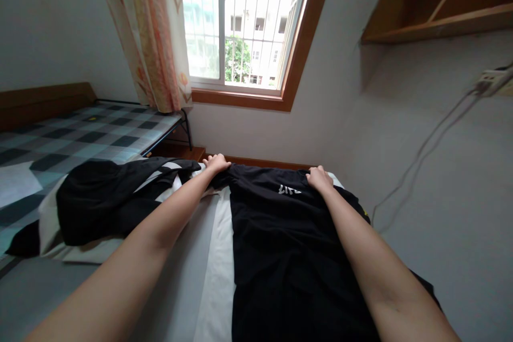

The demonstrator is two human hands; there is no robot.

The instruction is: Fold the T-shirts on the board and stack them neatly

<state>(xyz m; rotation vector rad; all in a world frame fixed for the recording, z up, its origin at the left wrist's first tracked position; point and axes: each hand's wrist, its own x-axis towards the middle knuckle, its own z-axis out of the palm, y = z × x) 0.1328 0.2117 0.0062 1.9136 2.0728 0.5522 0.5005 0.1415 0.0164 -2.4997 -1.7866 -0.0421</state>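
Note:
A black garment (pixel 284 246) with a small white print near its far edge lies spread flat on the bed in front of me. My left hand (pixel 216 163) is closed on the garment's far left corner. My right hand (pixel 318 178) is closed on its far right corner, just beside the white print. Both arms reach straight out over the cloth. The fingertips of both hands are tucked into the fabric.
A black and white garment (pixel 104 200) lies crumpled at the left on the grey and white sheet (pixel 212 278). A second bed with a checked cover (pixel 80 139) stands at the left, a window (pixel 240 21) and curtain (pixel 152 32) ahead, and a wall with a cable (pixel 425 155) at the right.

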